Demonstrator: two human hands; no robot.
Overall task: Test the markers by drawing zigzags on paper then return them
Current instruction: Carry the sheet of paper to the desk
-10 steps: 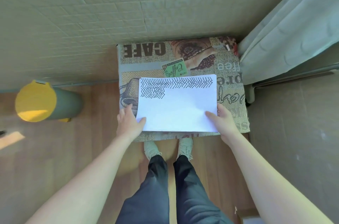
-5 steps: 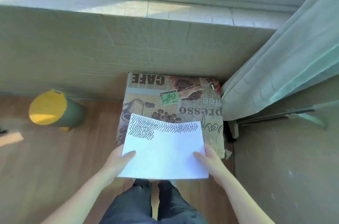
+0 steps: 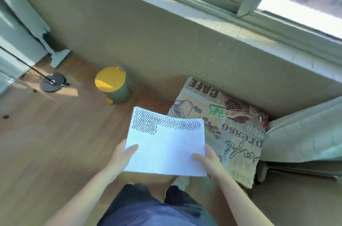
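A white sheet of paper (image 3: 166, 148) with rows of black zigzags along its top edge hangs in the air above the floor, held flat between both hands. My left hand (image 3: 122, 157) grips its left edge, thumb on top. My right hand (image 3: 209, 161) grips the lower right edge, thumb on the sheet as well. No marker is in view.
A low stool with a coffee-print cover (image 3: 227, 133) stands by the wall at the right, beside a curtain (image 3: 303, 133). A bin with a yellow lid (image 3: 111, 85) and a round black stand base (image 3: 52, 82) sit on the wooden floor at left. A window runs above.
The paper has been lifted off the stool and carried left and toward me in both hands. The view has swung left, bringing the bin, stand base and window into sight.
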